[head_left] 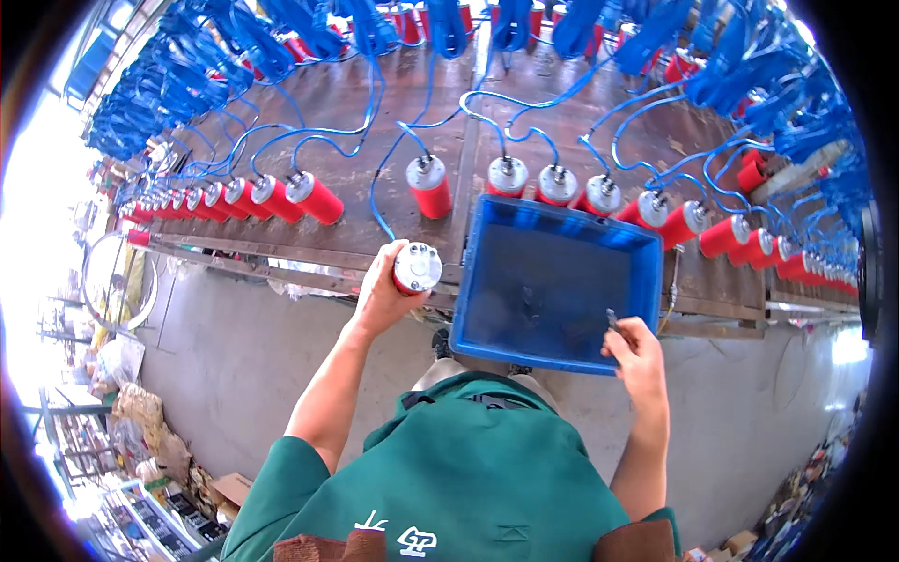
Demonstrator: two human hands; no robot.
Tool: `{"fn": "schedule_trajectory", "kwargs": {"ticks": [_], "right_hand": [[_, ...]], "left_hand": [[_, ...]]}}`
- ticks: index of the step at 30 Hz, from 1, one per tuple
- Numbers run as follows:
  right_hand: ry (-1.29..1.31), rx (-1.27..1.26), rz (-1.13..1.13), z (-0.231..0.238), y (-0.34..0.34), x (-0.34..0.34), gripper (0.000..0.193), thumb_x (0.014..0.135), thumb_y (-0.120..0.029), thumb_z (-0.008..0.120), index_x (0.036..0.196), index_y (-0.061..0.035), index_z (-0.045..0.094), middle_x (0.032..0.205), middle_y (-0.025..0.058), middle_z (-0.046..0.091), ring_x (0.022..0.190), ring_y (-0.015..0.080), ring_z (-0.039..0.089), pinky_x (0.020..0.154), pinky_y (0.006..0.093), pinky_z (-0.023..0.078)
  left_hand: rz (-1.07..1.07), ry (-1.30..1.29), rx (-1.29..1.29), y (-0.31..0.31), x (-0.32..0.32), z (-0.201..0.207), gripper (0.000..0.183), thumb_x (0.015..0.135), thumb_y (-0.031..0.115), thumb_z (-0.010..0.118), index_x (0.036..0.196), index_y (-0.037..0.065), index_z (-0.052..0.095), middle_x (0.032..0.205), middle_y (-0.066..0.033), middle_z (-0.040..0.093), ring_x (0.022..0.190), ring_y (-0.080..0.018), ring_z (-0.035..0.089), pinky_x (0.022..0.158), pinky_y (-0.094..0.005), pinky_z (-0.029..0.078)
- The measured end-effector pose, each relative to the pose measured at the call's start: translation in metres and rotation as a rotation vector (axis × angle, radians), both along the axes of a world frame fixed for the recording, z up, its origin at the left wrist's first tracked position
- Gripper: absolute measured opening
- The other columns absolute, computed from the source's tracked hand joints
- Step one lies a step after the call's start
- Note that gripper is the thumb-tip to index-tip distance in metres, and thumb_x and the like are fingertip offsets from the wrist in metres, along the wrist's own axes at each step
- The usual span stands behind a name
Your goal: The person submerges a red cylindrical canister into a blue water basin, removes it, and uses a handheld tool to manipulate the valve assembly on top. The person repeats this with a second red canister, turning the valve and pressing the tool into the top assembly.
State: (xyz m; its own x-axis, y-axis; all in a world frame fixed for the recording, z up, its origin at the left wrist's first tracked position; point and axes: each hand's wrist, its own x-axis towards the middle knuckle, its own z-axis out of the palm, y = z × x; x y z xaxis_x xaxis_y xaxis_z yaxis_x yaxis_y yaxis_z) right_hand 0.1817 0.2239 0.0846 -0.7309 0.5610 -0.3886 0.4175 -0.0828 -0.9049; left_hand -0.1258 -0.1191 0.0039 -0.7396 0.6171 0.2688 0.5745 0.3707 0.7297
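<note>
My left hand (375, 302) is wrapped round a red cylinder with a silver metal cap (418, 268), held upright in front of the bench's near edge. A blue cable runs up from beside it toward the bench. My right hand (641, 356) pinches a small dark metal piece (611, 318) over the near right corner of a blue plastic bin (524, 359). What kind of piece it is, I cannot make out. Some small dark bits (531, 300) lie on the bin's floor. Just beyond the bin stands another red cylinder (507, 178).
A curved row of red cylinders with metal caps (314, 198) lines the brown bench (403, 103), each trailing blue cable. Bundled blue cable coils (449, 28) crowd the far side. Bags and boxes (150, 426) sit on the floor at the left.
</note>
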Motion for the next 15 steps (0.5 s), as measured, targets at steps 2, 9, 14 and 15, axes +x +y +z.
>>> {"fn": "schedule_trajectory", "kwargs": {"ticks": [2, 9, 14, 15], "right_hand": [[-0.012, -0.003, -0.066, 0.000, 0.001, 0.010, 0.009, 0.105, -0.011, 0.072, 0.108, -0.0045, 0.066, 0.090, 0.0030, 0.071, 0.078, 0.0065, 0.066, 0.052, 0.0226, 0.043], [-0.003, 0.049, -0.055, 0.001, -0.017, -0.013, 0.016, 0.108, -0.021, 0.073, 0.111, -0.0080, 0.065, 0.089, 0.0019, 0.070, 0.076, 0.0057, 0.065, 0.050, 0.0198, 0.043], [-0.021, 0.063, 0.064, 0.016, -0.042, -0.068, 0.016, 0.108, -0.020, 0.073, 0.113, -0.0073, 0.065, 0.090, 0.0018, 0.071, 0.076, 0.0054, 0.064, 0.052, 0.0196, 0.045], [-0.036, 0.071, 0.079, 0.020, -0.047, -0.078, 0.016, 0.108, -0.020, 0.073, 0.113, -0.0073, 0.065, 0.090, 0.0018, 0.071, 0.076, 0.0054, 0.064, 0.052, 0.0196, 0.045]], "left_hand": [[0.109, -0.101, 0.150, -0.018, -0.009, -0.011, 0.096, 0.071, 0.005, 0.097, 0.152, 0.008, 0.046, 0.137, -0.0148, 0.063, 0.130, -0.0303, 0.064, 0.111, -0.0434, 0.052], [0.296, -0.111, 0.296, -0.060, -0.034, -0.038, 0.104, 0.073, 0.006, 0.099, 0.157, 0.012, 0.038, 0.136, -0.0107, 0.062, 0.127, -0.0210, 0.063, 0.111, -0.0397, 0.052], [0.360, -0.259, 0.420, -0.089, -0.039, -0.069, 0.103, 0.073, 0.002, 0.098, 0.156, 0.013, 0.037, 0.140, -0.0103, 0.061, 0.132, -0.0206, 0.061, 0.114, -0.0398, 0.051], [0.377, -0.272, 0.428, -0.092, -0.038, -0.068, 0.103, 0.073, 0.002, 0.098, 0.156, 0.013, 0.037, 0.140, -0.0103, 0.061, 0.132, -0.0206, 0.061, 0.114, -0.0398, 0.051]]}}
